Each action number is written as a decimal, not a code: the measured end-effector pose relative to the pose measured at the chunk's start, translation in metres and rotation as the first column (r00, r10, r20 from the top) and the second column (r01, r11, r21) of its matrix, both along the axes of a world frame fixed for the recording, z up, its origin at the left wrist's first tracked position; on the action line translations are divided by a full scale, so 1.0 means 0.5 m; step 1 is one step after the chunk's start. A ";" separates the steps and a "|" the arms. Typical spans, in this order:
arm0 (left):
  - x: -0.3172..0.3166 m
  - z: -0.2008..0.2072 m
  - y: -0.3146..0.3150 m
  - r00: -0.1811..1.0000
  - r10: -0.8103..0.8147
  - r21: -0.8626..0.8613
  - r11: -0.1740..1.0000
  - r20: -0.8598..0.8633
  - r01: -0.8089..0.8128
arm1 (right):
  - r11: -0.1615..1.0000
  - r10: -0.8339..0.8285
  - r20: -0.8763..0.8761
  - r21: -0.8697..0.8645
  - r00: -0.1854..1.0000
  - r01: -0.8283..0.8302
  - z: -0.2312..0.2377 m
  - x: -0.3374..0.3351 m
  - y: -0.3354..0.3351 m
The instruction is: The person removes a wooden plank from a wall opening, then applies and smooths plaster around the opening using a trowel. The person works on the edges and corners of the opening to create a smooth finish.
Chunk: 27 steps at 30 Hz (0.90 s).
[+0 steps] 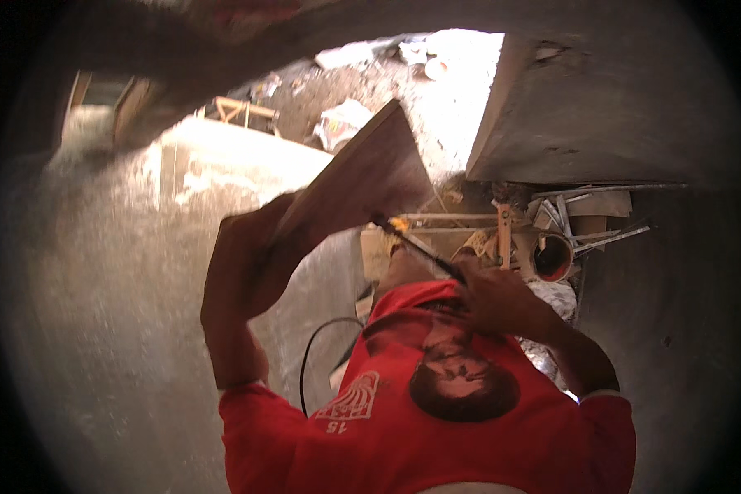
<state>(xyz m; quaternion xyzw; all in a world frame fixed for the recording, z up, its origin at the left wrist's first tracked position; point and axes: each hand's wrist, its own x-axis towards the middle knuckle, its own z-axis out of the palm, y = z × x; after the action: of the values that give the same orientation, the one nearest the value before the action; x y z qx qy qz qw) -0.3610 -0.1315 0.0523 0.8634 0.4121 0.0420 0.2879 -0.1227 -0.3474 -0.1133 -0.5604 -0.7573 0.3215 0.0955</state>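
Note:
My left hand (259, 243) supports a flat rectangular tile (375, 165) with a pale edge, raised and tilted in front of my body. The fingers of that hand are mostly hidden by the tile, which rests against it and the wrist. In front of my red shirt, my right hand (498, 300) is closed around a thin dark rod-like tool (424, 249). The far end of this tool reaches the tile's lower edge; whether it touches cannot be made out. Its exact kind does not show.
A round bucket (552, 257) stands at the right, beside an upright piece of wood (504, 235) and several loose offcuts (605, 204). A dark cable (307, 354) curves at my left. Plastered walls (115, 313) enclose both sides; beyond lie a white sack (342, 122) and a wooden frame (243, 111).

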 end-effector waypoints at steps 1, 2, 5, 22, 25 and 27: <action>-0.018 -0.008 0.005 1.000 0.002 -0.005 1.000 0.006 -0.002 | 0.983 -0.132 -0.023 -0.133 0.991 0.127 -0.005 -0.019 0.013; -0.036 -0.015 0.012 1.000 0.026 -0.027 0.999 0.009 -0.026 | 0.936 -0.268 -0.033 -0.245 0.963 0.252 -0.013 -0.039 0.027; -0.099 -0.024 0.057 0.996 0.066 -0.017 0.998 0.067 -0.065 | 0.933 -0.230 -0.074 -0.299 0.970 0.199 -0.062 -0.096 0.099; -0.542 -0.586 0.357 0.701 0.625 -0.102 0.767 0.343 -0.634 | 0.549 -0.742 0.244 -0.315 0.625 0.775 -0.672 -0.072 -0.196; -0.584 -0.626 0.365 0.654 0.681 -0.120 0.717 0.329 -0.687 | 0.174 -0.776 0.419 -0.577 0.471 0.798 -0.677 -0.036 -0.306; -0.610 -0.618 0.358 0.708 0.644 -0.107 0.757 0.290 -0.645 | 0.216 -0.766 0.393 -0.589 0.509 0.779 -0.675 -0.027 -0.356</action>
<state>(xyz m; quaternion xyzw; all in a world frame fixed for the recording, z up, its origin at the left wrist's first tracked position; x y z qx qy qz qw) -0.6659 0.0477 -0.2565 0.6480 0.6366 0.2748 0.3150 -0.1362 -0.5254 -0.4510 -0.8514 -0.1905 0.4886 0.0125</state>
